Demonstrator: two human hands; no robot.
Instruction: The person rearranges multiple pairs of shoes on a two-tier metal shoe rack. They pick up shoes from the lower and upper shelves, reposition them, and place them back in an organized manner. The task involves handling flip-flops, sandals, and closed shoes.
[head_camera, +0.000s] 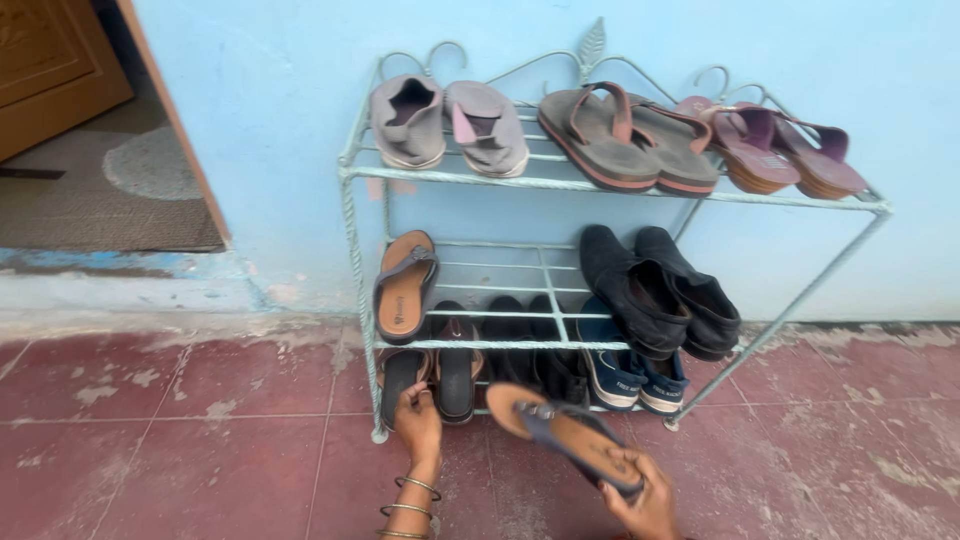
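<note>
1. My right hand (640, 495) grips a tan sandal (565, 432) by its heel end, sole up and toe towards the shoe rack (600, 186) — clear of the floor.
2. My left hand (418, 420) rests its fingers on a dark slipper (402, 375) on the bottom shelf, steadying it — not clasped.
3. The matching sandal (404, 285) leans on the middle shelf above.

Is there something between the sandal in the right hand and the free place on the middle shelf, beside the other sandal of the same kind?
Nothing visible does. The right hand holds the tan sandal low before the rack. The middle shelf is bare between the matching sandal and the black shoes, and its front is open.
</note>
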